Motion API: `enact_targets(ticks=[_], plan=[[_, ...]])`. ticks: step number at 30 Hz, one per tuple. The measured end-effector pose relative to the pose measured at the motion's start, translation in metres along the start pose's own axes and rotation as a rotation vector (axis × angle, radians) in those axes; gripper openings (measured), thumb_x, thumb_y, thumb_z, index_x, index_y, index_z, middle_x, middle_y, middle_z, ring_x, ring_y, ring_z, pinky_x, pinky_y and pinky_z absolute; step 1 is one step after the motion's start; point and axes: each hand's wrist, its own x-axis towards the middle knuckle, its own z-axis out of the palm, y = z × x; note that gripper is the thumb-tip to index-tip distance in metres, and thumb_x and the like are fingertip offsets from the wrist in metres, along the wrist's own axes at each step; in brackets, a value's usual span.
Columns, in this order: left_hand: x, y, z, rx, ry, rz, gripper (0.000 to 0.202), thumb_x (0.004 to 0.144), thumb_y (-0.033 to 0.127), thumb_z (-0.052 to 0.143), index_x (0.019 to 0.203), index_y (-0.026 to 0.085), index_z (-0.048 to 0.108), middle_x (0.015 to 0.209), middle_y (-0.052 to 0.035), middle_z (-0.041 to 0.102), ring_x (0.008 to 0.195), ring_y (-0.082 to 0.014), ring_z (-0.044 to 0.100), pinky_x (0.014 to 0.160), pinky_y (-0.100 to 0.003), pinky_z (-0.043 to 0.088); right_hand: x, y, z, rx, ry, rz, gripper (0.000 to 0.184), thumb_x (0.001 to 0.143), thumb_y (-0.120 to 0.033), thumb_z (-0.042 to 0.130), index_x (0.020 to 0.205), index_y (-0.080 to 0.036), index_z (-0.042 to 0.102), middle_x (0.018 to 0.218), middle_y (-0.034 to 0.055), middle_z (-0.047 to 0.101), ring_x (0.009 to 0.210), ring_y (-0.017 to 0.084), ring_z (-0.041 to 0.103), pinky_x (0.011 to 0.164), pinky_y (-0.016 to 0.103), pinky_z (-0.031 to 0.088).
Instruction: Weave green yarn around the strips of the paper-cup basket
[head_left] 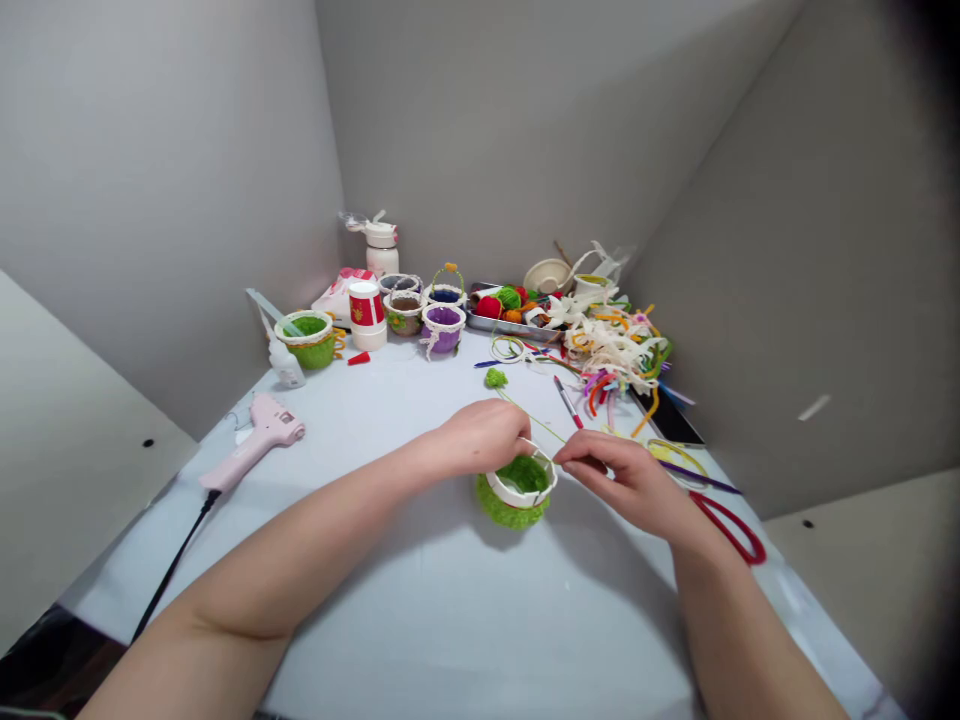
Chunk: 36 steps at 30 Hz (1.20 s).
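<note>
A small cup wrapped in fuzzy green yarn (512,512), with a white rim, sits near the middle of the table. My left hand (487,437) is closed on its far left rim, the fingertips partly hidden behind the edge. At the right side of the rim, my right hand (626,478) pinches a thin green yarn strand (536,418) between thumb and forefinger. That strand runs back toward a small green yarn ball (496,378) beyond the cup.
A pink glue gun (259,435) with a black cord lies at left. Toward the back stand a green basket (311,350), a purple basket (443,330) and a metal tray (517,325) of yarn balls. Tangled yarn (611,345), a pen (568,400) and red-handled scissors (731,527) lie at right.
</note>
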Motion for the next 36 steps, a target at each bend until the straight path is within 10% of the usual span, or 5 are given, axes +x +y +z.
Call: enact_targets(ticks=[22, 36], plan=[[-0.002, 0.004, 0.002, 0.028, 0.016, 0.002, 0.023, 0.085, 0.03, 0.05, 0.081, 0.017, 0.069, 0.081, -0.0064, 0.07, 0.076, -0.019, 0.062, 0.066, -0.027, 0.044, -0.003, -0.003, 0.007, -0.186, 0.023, -0.09, 0.023, 0.091, -0.023, 0.047, 0.086, -0.019, 0.069, 0.068, 0.004, 0.057, 0.069, 0.017, 0.051, 0.066, 0.03, 0.039], [-0.004, 0.006, 0.003, 0.023, -0.004, 0.056, 0.018, 0.083, 0.025, 0.052, 0.091, 0.018, 0.067, 0.093, -0.006, 0.07, 0.087, -0.0199, 0.062, 0.074, -0.028, 0.044, -0.003, 0.016, 0.015, -0.141, -0.084, 0.096, 0.02, 0.085, -0.02, 0.049, 0.084, -0.019, 0.069, 0.081, 0.0051, 0.068, 0.074, 0.017, 0.059, 0.067, 0.027, 0.044]])
